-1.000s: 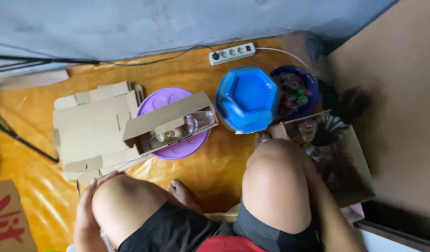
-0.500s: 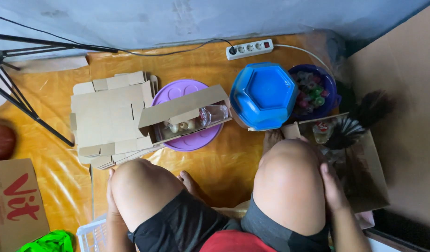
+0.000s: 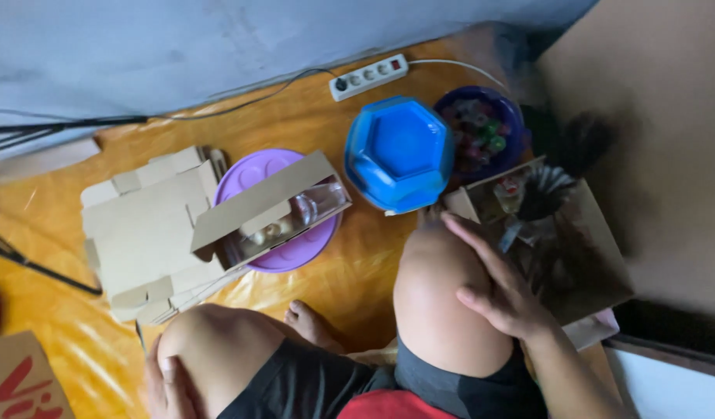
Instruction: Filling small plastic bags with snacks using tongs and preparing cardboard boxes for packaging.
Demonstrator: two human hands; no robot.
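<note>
I sit cross-legged on a yellow mat [image 3: 311, 132]. My right hand [image 3: 501, 283] rests flat on my right knee, fingers apart, holding nothing. My left hand [image 3: 167, 380] lies against my left knee at the bottom edge, partly cut off, also with nothing in it. In front of my knees a small cardboard box with a clear window [image 3: 276, 211] lies on a purple round lid [image 3: 284, 252]. A stack of flat cardboard blanks [image 3: 144, 233] sits left of it. An upturned blue bowl [image 3: 400, 151] stands to the right.
A dark blue bowl of small coloured items [image 3: 482, 128] sits behind the blue bowl. A white power strip [image 3: 369, 76] lies near the grey wall. A brown box holding dark feathery pieces [image 3: 555, 240] is beside my right knee. A printed carton [image 3: 20, 380] is at bottom left.
The view has shifted and drawn closer. My right hand has come up from beside the knee onto its top. The boxes and bowls have not moved.
</note>
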